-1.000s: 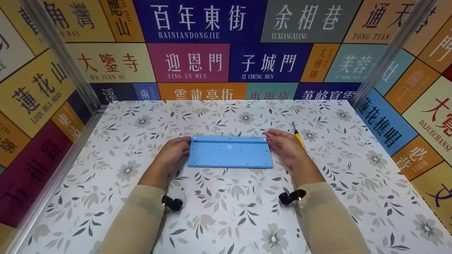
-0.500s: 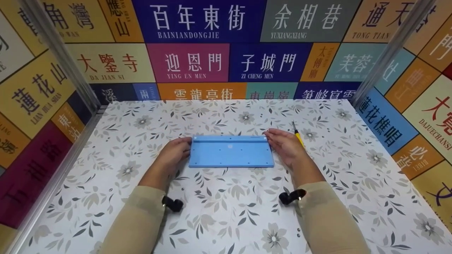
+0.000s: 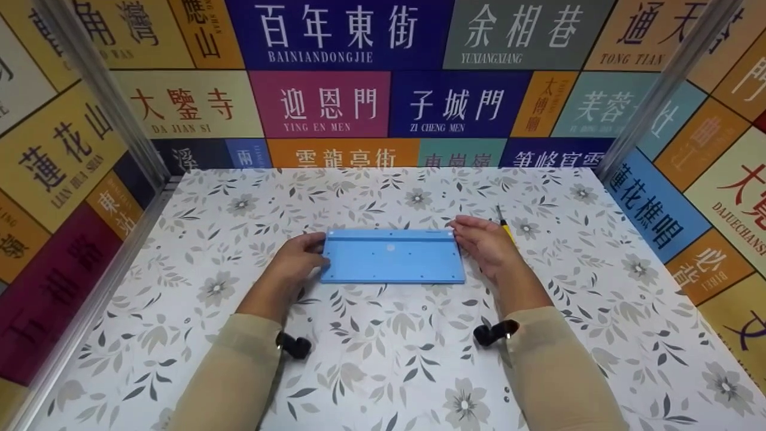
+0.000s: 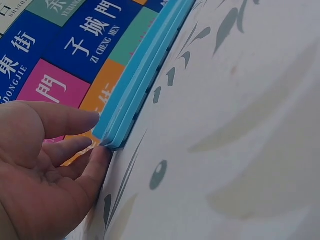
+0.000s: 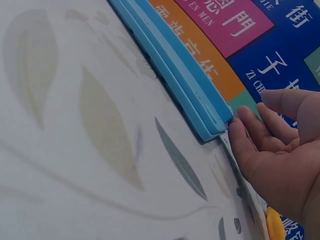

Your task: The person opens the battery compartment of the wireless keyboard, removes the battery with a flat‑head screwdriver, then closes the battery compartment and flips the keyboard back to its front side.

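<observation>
Blue panel [image 3: 392, 263] lies flat on the patterned surface [image 3: 383, 359] between the two hands, little moved from half a second ago; the left hand [image 3: 299, 257] now has its thumb at the left edge, though whether it pinches I cannot tell; the right hand [image 3: 488, 240], loosely curved and unclosed, keeps fingertips against the right end, beside the yellow-handled tool [image 3: 507, 230].

Wore a plain khaki left sleeve [image 3: 224, 371] at lower left, matching right sleeve [image 3: 559, 365] at lower right; bore a black, round-ended left wrist camera [image 3: 295, 346] and similar right wrist camera [image 3: 494, 334]; had left hand [image 3: 293, 260] and right hand [image 3: 489, 248] bare.
</observation>
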Tool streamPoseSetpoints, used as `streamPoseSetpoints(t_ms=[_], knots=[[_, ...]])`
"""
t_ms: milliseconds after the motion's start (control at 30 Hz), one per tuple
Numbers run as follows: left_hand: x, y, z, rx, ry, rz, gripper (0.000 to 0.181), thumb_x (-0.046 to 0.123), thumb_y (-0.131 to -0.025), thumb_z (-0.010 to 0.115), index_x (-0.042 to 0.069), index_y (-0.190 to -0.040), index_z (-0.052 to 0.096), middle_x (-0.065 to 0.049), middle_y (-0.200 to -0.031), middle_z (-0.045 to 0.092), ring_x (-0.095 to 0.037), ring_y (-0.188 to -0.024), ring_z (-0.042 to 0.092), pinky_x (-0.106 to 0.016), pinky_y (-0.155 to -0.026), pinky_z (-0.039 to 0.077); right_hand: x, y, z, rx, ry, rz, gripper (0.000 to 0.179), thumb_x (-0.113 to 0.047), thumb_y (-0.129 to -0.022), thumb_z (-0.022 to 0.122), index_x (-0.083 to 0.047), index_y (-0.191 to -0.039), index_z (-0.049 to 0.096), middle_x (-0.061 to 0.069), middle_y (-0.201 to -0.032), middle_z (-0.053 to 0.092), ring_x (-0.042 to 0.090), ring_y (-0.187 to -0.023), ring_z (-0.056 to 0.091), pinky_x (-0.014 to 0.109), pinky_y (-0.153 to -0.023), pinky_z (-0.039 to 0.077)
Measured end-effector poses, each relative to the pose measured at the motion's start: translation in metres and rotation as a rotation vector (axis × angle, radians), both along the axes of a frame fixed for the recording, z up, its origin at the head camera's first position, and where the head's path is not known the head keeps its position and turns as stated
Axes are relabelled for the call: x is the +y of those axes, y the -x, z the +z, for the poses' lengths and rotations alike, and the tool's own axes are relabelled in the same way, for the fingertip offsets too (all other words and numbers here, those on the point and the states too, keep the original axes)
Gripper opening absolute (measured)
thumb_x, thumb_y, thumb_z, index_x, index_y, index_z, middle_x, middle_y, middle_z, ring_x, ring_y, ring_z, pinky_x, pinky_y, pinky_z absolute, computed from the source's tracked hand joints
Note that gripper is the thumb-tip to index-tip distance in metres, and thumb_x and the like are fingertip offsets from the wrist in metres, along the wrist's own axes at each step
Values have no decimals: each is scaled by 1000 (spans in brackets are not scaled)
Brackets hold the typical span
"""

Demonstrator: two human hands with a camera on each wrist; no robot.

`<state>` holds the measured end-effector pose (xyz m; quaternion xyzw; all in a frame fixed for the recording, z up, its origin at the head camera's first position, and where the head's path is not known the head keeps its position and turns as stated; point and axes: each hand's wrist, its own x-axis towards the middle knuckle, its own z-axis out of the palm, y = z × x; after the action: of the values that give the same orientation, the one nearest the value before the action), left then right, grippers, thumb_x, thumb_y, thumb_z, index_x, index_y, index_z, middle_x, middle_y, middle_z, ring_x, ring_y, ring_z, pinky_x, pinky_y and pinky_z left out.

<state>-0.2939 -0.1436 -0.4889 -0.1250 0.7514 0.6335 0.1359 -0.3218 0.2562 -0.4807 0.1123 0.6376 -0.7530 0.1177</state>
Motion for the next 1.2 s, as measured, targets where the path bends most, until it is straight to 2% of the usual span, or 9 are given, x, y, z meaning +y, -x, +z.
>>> streamPoseSetpoints(t_ms=[133, 300, 467, 700, 900, 1200], knots=[[0, 0, 1, 1, 33, -20, 77, -9, -86, 74, 18, -156, 55, -6, -148, 59, -25, -143, 50, -44, -131, 32, -2, 0, 4, 11, -29, -20, 55, -12, -105, 67, -7, -158, 52, 10, -160, 58, 20, -150, 55, 30, -121, 48], [0, -1, 2, 26, 90, -79, 83, -5, -85, 78, 17, -160, 50, -8, -157, 55, -27, -150, 46, -44, -133, 30, -7, 3, 7, 33, -81, -17, 54, -12, -104, 69, -8, -156, 54, 9, -155, 62, 20, -144, 59, 29, -118, 51], [1, -2, 3, 32, 171, -109, 86, -3, -86, 79, 18, -163, 46, -8, -162, 52, -27, -154, 45, -44, -133, 31, -15, 10, 13, 48, -241, 36, 51, -14, -102, 72, -10, -152, 59, 5, -149, 66, 18, -137, 62, 32, -118, 51], [3, -3, 4, 26, 189, -134, 87, -4, -88, 77, 19, -164, 43, -7, -166, 49, -29, -157, 42, -46, -134, 30, -21, 20, 23, 56, -435, 96, 43, -18, -101, 73, -13, -144, 66, 3, -145, 67, 20, -135, 61, 39, -120, 50], [2, -4, 3, 64, 214, -154, 88, -4, -88, 77, 17, -166, 41, -11, -167, 48, -31, -158, 42, -47, -133, 32, -20, 28, 26, 92, -612, 165, 36, -20, -100, 75, -15, -135, 72, 4, -143, 70, 23, -136, 62, 43, -120, 49], [2, -4, 4, 42, 236, -151, 87, -1, -89, 77, 21, -165, 42, -8, -168, 47, -30, -159, 40, -47, -134, 28, -20, 33, 16, 80, -714, 295, 30, -23, -98, 78, -15, -126, 76, 7, -137, 70, 25, -130, 60, 46, -122, 45]])
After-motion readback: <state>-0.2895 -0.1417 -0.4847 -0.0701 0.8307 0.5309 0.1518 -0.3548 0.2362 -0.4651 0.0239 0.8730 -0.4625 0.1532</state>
